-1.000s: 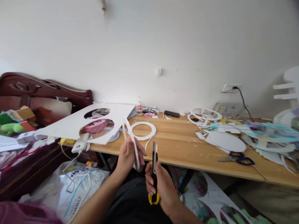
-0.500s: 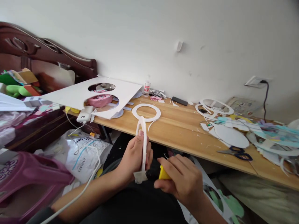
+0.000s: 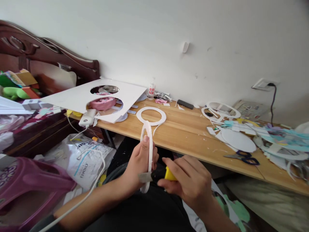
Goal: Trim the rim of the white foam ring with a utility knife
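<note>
My left hand [image 3: 142, 158] is closed around a white foam-board ring [image 3: 151, 145], held edge-on and upright above my lap, thumb on its near side. My right hand [image 3: 188, 180] grips a utility knife by its yellow and black handle [image 3: 170, 174]. The knife's broad grey blade [image 3: 144, 177] lies across the lower edge of the ring, just below my left fingers. A second white ring [image 3: 151, 116] lies flat on the wooden table beyond my left hand, with a thin white strip beside it.
Scissors [image 3: 242, 157] lie near the table's right front edge, by white discs [image 3: 238, 140] and a pile of cut rings and pieces. A white board [image 3: 72, 93] with round holes covers the left end. A white cable [image 3: 96, 180] runs over my left forearm from a power bank [image 3: 87, 118].
The knife blade has moved up slightly along the ring's lower edge, so the bottom of the ring now shows beneath it. My left hand holds the ring in nearly the same place.
</note>
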### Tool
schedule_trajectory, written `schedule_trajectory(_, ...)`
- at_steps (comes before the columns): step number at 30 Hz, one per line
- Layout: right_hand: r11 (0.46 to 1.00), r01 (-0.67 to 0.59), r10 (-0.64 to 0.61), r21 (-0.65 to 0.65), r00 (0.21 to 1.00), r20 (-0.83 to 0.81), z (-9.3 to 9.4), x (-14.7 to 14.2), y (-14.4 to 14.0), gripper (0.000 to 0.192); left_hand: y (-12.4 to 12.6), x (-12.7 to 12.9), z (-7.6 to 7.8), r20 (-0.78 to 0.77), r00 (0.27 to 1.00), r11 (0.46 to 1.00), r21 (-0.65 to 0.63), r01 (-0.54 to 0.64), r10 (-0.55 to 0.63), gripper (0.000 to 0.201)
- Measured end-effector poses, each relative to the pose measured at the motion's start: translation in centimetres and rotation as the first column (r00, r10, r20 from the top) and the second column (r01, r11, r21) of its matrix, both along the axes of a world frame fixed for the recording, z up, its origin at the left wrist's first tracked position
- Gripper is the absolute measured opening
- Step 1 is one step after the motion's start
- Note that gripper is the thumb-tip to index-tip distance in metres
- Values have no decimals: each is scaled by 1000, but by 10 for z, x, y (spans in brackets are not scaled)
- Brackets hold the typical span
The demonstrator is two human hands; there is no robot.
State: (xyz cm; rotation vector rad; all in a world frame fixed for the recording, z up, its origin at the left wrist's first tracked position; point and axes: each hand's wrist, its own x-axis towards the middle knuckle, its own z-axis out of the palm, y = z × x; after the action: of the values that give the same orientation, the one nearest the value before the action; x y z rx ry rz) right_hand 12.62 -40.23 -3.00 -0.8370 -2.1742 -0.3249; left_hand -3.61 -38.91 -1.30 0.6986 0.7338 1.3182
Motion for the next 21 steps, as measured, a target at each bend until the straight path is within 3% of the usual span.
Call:
schedule_trajectory(9, 998, 68, -68, -18, 998, -15, -2, 6, -1, 47, -4, -2, -3, -77, 997, 999, 50, 10, -6, 46)
schedule_trajectory(12, 999, 39, -39, 8, 999, 2, 1, 7, -1, 47, -5, 2, -5, -101, 995, 998, 64, -13, 19, 48)
schedule_trajectory(21, 998, 55, -56, 16, 998, 14, -1, 15, 4, 44, -2, 3, 1, 5, 1000, 999, 31, -13, 13, 48)
